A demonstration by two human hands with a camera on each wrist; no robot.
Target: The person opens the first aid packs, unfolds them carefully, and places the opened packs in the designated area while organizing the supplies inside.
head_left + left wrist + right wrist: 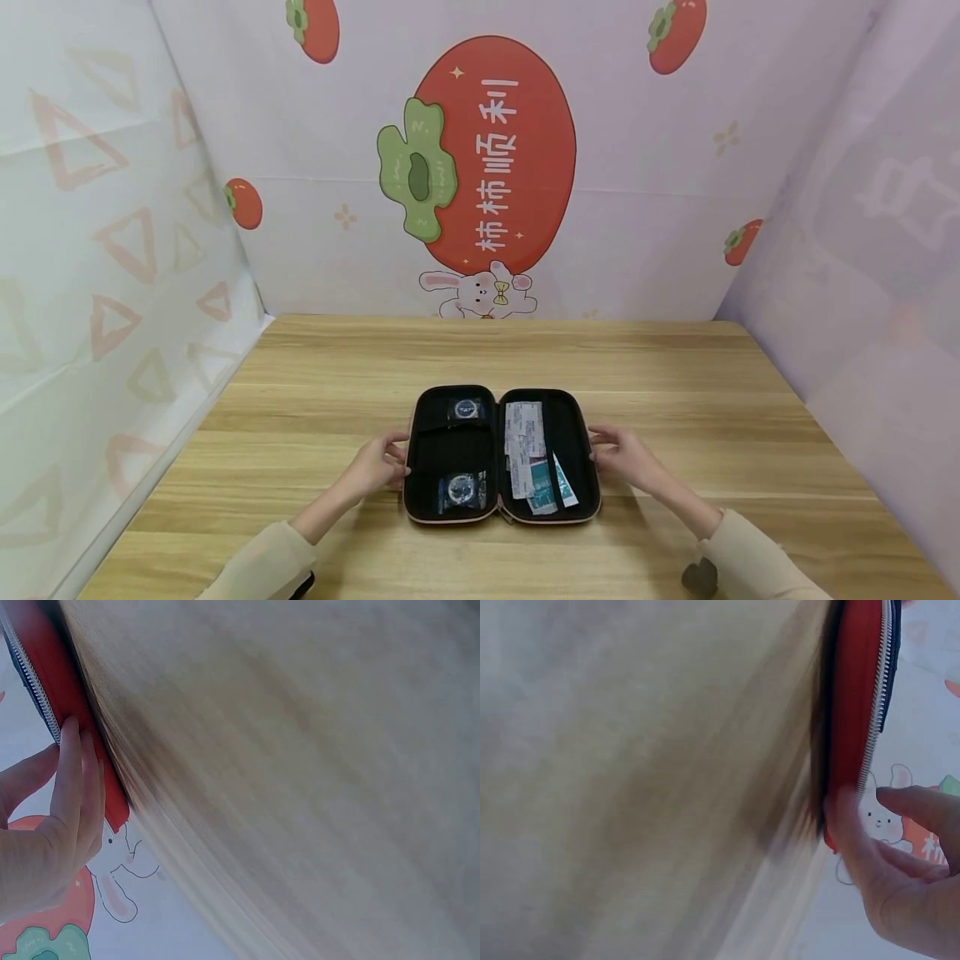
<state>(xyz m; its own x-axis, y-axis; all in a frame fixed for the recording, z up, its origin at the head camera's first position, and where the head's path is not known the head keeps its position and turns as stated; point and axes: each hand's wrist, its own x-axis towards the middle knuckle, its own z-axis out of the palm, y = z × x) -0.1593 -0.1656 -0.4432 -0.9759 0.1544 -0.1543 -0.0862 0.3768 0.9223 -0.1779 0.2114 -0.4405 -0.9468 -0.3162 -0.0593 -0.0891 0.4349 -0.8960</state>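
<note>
A zippered case (459, 450) lies unfolded on the wooden table, black inside, its outer wall red in both wrist views. In its left half are two small clear packets with round items, an upper packet (467, 409) and a lower packet (461, 490). White paper sachets (523, 442) and teal sachets (542, 487) lie under a black strap in the right half. My left hand (378, 462) touches the left side wall with extended fingers, thumb near the zipper edge. At the opposite side, my right hand (622, 454) touches the wall, its thumb apart from the rim.
The wooden table (300, 400) runs back to a pale cloth backdrop (300, 250) printed with red fruit and a rabbit. Cloth sheets hang along both sides. A zipper pull (504, 515) shows at the case's near edge.
</note>
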